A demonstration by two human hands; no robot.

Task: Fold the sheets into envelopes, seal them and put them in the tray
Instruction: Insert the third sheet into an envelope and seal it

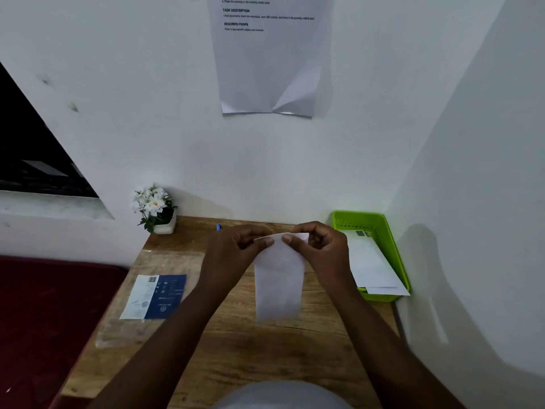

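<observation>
A white envelope (278,286) hangs lengthwise above the middle of the wooden table (265,349). My left hand (236,249) pinches its top left edge between thumb and fingers. My right hand (320,246) pinches the top right edge, thumb on the front of the paper. The top flap between my thumbs is partly hidden by my fingers. A green plastic tray (383,228) stands at the table's back right corner, with white envelopes (371,267) lying in it and sticking out over its front rim.
A clear plastic sleeve with a blue and white label (156,296) lies on the table's left side. A small pot of white flowers (154,209) stands at the back left. A blue pen tip (218,227) shows behind my left hand. White walls close the back and right.
</observation>
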